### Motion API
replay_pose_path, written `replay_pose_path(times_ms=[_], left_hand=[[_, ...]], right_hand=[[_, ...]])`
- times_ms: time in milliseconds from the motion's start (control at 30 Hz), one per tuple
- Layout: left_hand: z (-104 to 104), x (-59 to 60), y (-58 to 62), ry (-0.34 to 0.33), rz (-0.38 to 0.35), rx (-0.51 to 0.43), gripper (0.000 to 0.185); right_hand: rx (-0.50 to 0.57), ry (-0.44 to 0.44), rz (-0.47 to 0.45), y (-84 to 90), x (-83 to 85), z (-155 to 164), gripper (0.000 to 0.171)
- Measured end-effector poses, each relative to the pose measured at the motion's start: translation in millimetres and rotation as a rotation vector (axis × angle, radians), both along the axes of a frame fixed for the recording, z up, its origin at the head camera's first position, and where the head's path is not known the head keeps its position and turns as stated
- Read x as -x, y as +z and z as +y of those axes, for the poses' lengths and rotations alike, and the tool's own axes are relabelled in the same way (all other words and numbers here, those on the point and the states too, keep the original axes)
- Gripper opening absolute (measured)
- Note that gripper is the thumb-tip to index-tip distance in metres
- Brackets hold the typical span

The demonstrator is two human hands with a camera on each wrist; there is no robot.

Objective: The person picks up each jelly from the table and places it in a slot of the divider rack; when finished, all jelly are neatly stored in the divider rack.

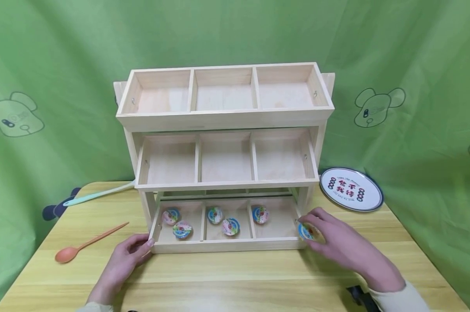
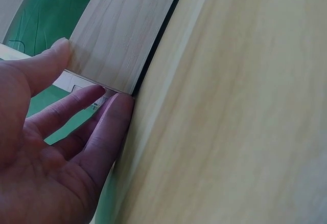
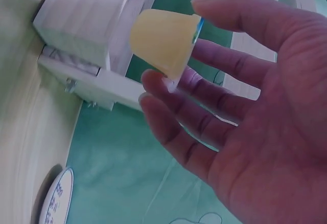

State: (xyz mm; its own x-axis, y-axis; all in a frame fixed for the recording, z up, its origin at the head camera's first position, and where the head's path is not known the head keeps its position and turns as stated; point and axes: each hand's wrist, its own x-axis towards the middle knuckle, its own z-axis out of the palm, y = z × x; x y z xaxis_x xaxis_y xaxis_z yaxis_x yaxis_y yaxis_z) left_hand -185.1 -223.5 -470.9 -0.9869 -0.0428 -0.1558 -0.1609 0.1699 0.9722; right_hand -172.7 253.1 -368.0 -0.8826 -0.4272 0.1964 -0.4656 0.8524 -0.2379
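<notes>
At the lower right of the head view, the right hand [image 1: 338,242] pinches a jelly cup [image 1: 306,232] in its grip beside the rack's bottom tray [image 1: 227,245], while the left hand [image 1: 127,255] lies flat-fingered against that tray's left corner, apparently steadying it.

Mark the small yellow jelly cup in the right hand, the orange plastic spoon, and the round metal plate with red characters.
Small yellow jelly cup [image 3: 164,40]: right wrist view, its yellow side wall.
Orange plastic spoon [image 1: 66,254]: head view, its bowl.
Round metal plate [image 1: 349,189]: head view, its printed white face.
</notes>
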Motion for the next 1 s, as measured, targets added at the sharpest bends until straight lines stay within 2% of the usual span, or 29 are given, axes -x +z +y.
replay_pose_path(times_ms=[600,1000], left_hand=[[-0.1,0.1,-1.4,-0.001,0.009,-0.011,0.049],[-0.2,-0.4,-1.2,-0.002,0.004,-0.018,0.051]], right_hand=[[0.036,0.058,-0.031,-6.8,11.2,-14.1,0.041],[0.027,0.052,-0.036,-9.3,18.9,-19.6,0.038]])
